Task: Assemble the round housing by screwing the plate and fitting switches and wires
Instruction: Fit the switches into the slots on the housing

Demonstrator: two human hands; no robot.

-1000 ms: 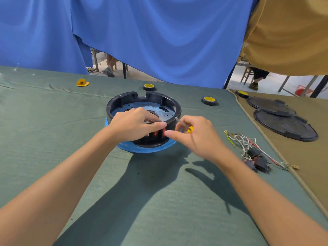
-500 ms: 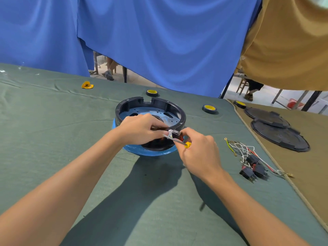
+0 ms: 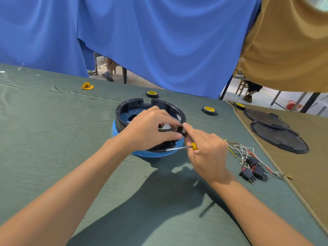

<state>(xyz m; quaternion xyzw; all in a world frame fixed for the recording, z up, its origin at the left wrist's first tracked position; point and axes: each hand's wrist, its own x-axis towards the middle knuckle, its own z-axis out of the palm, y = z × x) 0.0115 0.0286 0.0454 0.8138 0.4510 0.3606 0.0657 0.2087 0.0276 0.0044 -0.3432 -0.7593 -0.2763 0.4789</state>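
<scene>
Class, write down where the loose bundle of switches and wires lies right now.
In the head view, the bundle of switches and wires lies on the green cloth right of the right hand, between it and the black round lids.

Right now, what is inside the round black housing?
A flat plate with holes lies on its floor, visible at far left. The left hand covers the near right part; what lies there cannot be seen.

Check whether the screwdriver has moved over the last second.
Yes. Against the round housing, the screwdriver has dropped from the rim to the near wall, tip now pointing left, in the right hand.
</scene>
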